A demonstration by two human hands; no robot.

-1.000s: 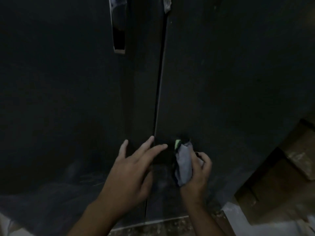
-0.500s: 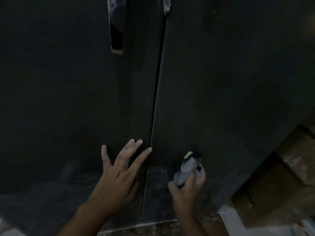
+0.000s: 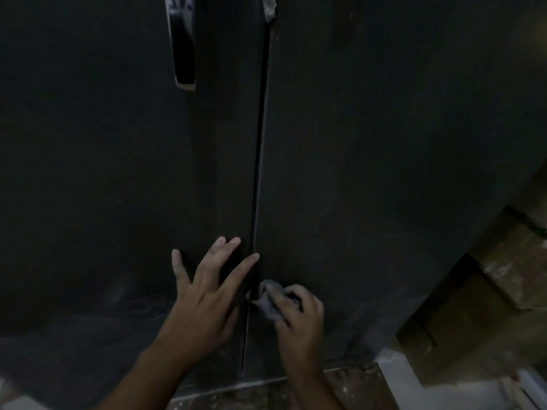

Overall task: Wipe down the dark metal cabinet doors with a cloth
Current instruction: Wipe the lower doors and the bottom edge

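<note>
Cloth (image 3: 268,301): grey and bunched, pressed to the lower inner edge of the right door (image 3: 384,158), just beside the seam (image 3: 258,173).
Right hand (image 3: 299,318): the fingers are curled round the cloth, which is gripped as a wad.
Left hand (image 3: 204,297): the fingers are straight and spread, laid flat on the left door (image 3: 103,173). The index tip reaches the seam and nothing is held.
Surface: dull smears are seen low on both panels. A handle (image 3: 183,54) is mounted high on the left door.
Step in hand: judged to be wiping of the low strip along the seam.
Method: the wad would be better opened flatter, so more cloth face is presented. Strokes should be overlapped, run down the edge, then carried outward. Pressure should be kept even, with the left door braced against rattle.
Risk: grime may be pushed into the gap.
Nearby: a cardboard box (image 3: 503,276) is seen at lower right.
</note>
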